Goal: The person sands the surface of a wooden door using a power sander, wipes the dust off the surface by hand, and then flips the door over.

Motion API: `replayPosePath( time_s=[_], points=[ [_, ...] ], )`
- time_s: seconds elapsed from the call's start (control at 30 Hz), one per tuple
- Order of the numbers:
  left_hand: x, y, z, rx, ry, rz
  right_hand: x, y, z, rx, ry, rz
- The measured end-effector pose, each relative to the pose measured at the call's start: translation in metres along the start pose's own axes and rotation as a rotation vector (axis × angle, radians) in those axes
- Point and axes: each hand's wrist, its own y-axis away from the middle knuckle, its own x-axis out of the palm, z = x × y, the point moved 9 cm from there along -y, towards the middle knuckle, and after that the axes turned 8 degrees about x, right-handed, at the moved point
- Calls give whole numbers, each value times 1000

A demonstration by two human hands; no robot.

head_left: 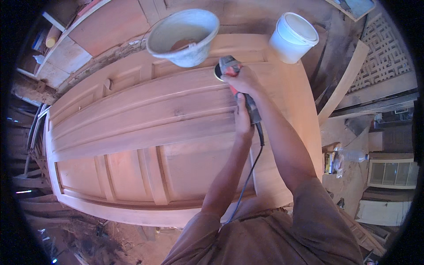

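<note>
A red and black angle grinder [231, 70] is in both my hands over the upper right part of a panelled wooden door [190, 104]. My right hand [244, 81] wraps round its red front body near the head. Lower down, my left hand [242, 115] grips the dark rear part of the handle. The round disc at the head's left side is at the wood; whether it touches, I cannot tell. From the handle's end a dark cord [251, 172] runs down past my left forearm to my body. Pale, sanded-looking wood surrounds the tool.
A large grey basin [183, 37] and a white lidded bucket [293, 37] stand at the door's far edge. A small curled scrap [107, 84] lies on the far left panels. To the right are a curved plank [346, 81], a carved lattice panel [382, 55] and a clear plastic bottle [353, 155].
</note>
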Motion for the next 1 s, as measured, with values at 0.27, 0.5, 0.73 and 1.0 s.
replayPosePath(
  time_s=[0.27, 0.5, 0.73, 1.0],
  points=[
    [48, 0, 105, -129, -125, 45, -89, -27, -108, 183, 72, -92],
    [83, 39, 147, -177, -368, 247, -146, 27, -182, 242, -481, -178],
    [103, 140, 148, -74, -754, 685, -174, 171, -239, 262, -1240, -153],
    [93, 262, 102, -15, -842, 778, -149, 286, -237, 59, -1679, 58]
  ],
)
